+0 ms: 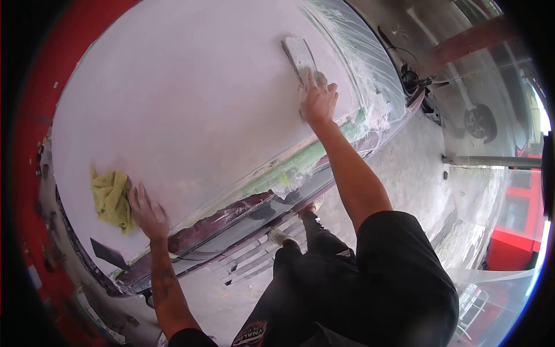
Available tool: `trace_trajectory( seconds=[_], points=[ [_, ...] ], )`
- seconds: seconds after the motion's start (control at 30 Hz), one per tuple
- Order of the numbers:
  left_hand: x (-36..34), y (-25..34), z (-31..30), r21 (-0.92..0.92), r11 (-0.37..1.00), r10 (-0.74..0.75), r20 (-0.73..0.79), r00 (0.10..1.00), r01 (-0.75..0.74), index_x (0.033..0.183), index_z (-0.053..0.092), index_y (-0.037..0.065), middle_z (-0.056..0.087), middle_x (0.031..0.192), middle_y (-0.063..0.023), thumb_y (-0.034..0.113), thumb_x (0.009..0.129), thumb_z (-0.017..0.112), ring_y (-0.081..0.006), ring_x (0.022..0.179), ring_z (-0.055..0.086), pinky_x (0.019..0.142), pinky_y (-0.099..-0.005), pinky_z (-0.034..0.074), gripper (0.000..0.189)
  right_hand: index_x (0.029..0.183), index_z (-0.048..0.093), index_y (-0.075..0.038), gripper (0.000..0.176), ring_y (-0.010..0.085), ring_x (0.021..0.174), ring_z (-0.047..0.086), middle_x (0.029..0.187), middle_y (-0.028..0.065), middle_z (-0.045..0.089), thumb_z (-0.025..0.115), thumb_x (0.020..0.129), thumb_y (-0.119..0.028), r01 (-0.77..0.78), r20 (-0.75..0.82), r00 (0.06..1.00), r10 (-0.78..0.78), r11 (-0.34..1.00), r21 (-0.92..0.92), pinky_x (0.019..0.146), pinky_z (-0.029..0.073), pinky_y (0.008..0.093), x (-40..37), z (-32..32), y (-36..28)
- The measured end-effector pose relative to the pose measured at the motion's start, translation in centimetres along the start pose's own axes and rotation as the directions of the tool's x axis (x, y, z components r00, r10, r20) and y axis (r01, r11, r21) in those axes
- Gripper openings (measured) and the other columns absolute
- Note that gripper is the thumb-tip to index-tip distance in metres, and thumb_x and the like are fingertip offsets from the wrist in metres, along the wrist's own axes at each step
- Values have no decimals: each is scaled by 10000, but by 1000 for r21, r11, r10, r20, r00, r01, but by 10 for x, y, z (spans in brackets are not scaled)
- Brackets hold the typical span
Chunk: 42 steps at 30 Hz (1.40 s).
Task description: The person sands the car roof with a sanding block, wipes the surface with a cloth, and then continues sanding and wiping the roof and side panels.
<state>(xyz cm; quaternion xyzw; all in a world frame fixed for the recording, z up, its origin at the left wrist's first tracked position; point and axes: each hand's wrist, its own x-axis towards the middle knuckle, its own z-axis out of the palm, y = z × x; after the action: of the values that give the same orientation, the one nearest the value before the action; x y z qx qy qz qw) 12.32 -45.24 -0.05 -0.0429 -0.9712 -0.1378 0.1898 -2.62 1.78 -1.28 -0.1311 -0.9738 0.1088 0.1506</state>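
My right hand [319,103] grips the near end of a long, flat sanding block [300,55], pressed onto a large, pale, dusty car body panel [191,87]. Its fingers lie over the block's dusty top. My left hand [149,215] rests on the same panel with its fingers stretched out, fingertips right at the edge of a crumpled yellow-green cloth [114,202]. A dark, flat, four-sided piece [108,254] shows at the panel's near left corner.
Green masking [289,168] and torn dark red film [231,213] line the near edge. Clear plastic sheeting [378,58] covers the right side. My feet stand by a floor grate [248,260]. A car wheel [480,122] shows behind plastic at right.
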Motion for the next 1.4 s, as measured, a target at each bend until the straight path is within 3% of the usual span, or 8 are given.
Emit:
trace_trajectory(
  seconds=[0.17,0.37,0.57,0.67,0.87,1.13,1.27,1.4],
  points=[
    [0,1,-1,-4,1000,20,7,1000,-20,1386,487,-3,439,1366,-288,53,840,467,-477,1243,447,1058,-515,353,549,1421,504,-171,576,349,1026,510,1435,159,442,661,869,-218,432,63,889,-454,876,215,899,417,493,-78,-21,-18],
    [0,-4,0,-8,1000,18,23,1000,-18,1387,484,-6,442,1358,-296,108,883,440,-482,1237,446,1050,-515,355,519,1414,515,-182,479,417,1116,522,1414,141,510,555,945,-265,97,63,993,-98,995,32,949,434,503,52,-2,72],
    [1,2,-1,-13,1000,-3,27,1000,3,1388,484,-12,434,1370,-294,151,891,434,-480,1259,428,1065,-526,331,526,1401,531,-179,553,379,1076,542,1409,169,496,662,865,-207,276,123,948,-294,950,143,903,446,507,-39,-30,32],
    [-2,-3,1,-2,1000,-12,28,1000,12,1391,480,-18,432,1379,-284,203,920,425,-464,1270,427,1075,-518,322,524,1415,513,-166,585,362,1069,543,1409,168,488,671,853,-194,381,93,915,-392,917,118,895,442,496,-15,-22,46],
    [-2,2,-2,-9,1000,-26,32,999,27,1391,480,-22,432,1385,-275,311,979,405,-451,1264,439,1075,-504,326,535,1413,477,-180,513,383,1083,565,1370,125,524,586,923,-283,201,44,979,-199,978,-58,891,471,547,149,36,58],
    [-3,0,-2,-4,998,-60,33,998,60,1384,487,-33,444,1366,-273,249,952,400,-439,1269,442,1084,-490,329,522,1408,522,-197,590,354,1067,543,1397,124,488,691,844,-232,403,58,911,-409,910,91,858,452,494,27,-3,45],
    [-2,4,-1,-42,995,-91,26,996,92,1375,506,-14,454,1354,-264,177,890,444,-443,1266,441,1097,-488,322,525,1444,472,-163,505,386,1157,519,1384,159,509,539,961,-294,202,94,976,-198,979,-36,949,440,514,118,15,21],
    [-4,-1,-1,-45,997,-65,-6,998,64,1383,521,42,458,1362,-244,104,795,501,-442,1272,439,1081,-488,343,591,1452,417,-222,523,387,1128,520,1424,109,458,543,947,-275,138,97,987,-127,983,-118,917,449,524,101,28,-2]
  ],
)
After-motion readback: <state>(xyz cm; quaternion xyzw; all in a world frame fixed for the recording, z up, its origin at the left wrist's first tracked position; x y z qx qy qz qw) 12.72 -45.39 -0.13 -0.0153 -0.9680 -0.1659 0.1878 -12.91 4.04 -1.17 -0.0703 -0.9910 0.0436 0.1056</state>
